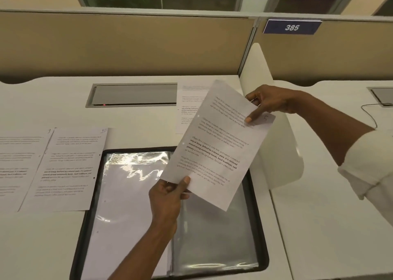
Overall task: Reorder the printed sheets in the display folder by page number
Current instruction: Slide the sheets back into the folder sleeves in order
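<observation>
A white printed sheet (217, 145) is held tilted in the air above the open folder (212, 237), right of the frame's centre. It is thin, matte paper with four blocks of small print, one partly bold, and a handwritten "5" in its top corner. A small punched hole shows along its left edge.

The left hand (168, 196) pinches the sheet's lower corner, with the thumb on top and the fingers curled beneath. The right hand (270, 103) pinches the upper corner beside the "5", with one fingertip pressed on the paper.

The folder lies flat at lower centre. It is black-edged with rounded corners, and its clear sleeves are glossy and crinkled with glare. The left sleeve holds one white page (127, 205).

Three more sheets lie on the smooth white desk (319, 226). Two overlap at the left, one marked "3" (21, 162) and one marked "10" (70, 167). The third (189, 109) lies at upper centre, partly behind the held sheet.

On the beige partition (127, 45), at the upper right, a blue plate (292, 27) reads "385".
</observation>
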The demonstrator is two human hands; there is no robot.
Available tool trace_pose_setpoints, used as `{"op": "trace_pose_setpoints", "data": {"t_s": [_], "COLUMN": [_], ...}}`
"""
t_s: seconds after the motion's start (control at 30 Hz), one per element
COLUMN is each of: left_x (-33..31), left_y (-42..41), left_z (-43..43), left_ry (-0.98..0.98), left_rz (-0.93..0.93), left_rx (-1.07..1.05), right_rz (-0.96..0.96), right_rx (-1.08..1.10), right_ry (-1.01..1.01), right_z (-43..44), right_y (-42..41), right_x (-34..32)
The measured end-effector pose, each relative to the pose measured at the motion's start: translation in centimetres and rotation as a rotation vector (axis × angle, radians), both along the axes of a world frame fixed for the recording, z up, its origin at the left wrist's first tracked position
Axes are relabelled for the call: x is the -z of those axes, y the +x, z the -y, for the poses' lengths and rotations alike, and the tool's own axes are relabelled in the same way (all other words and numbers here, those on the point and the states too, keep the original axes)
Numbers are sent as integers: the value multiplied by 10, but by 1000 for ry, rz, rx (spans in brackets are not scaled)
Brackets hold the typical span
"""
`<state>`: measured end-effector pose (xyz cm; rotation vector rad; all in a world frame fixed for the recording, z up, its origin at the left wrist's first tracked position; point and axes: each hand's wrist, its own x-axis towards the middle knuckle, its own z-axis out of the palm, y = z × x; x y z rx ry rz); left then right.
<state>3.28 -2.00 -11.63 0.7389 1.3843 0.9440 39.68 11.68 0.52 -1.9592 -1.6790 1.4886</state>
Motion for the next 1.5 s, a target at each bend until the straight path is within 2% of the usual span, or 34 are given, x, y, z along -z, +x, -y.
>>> {"op": "trace_pose_setpoints", "data": {"t_s": [0.1, 0.23, 0.3, 0.4, 0.53, 0.67, 0.83, 0.93, 1.17, 1.3, 1.5], "left_x": [1, 10, 24, 47, 63, 72, 69, 69, 61, 56, 41], "left_y": [7, 19, 26, 46, 89, 131, 167, 176, 184, 177, 158], "left_z": [5, 10, 15, 24, 25, 15, 5, 4, 7, 4, -2], "left_ry": [30, 29, 84, 270, 465, 402, 269, 207, 123, 195, 53], "left_rz": [-20, -75, -270, -616, -916, -1151, -1315, -1329, -1225, -1169, -936], "left_rx": [-12, 3, 42, 185, 350, 466, 501, 523, 528, 357, 186], "right_rz": [23, 148, 180, 190, 229, 234, 258, 292, 331, 376, 408], "right_rx": [-14, 3, 39, 57, 21, -32, -83, -120, -132, -136, -200], "right_ry": [35, 193, 271, 345, 398, 382, 342, 312, 224, 195, 108], "right_z": [-9, -28, -42, -60, -81, -100, -122, -133, -161, -179, -195], "right_y": [-7, -2, 7, 21, 34, 37, 37, 40, 54, 63, 66], "right_x": [6, 11, 11, 9, 6, 3, 5, 7, 6, 1, -11]}}
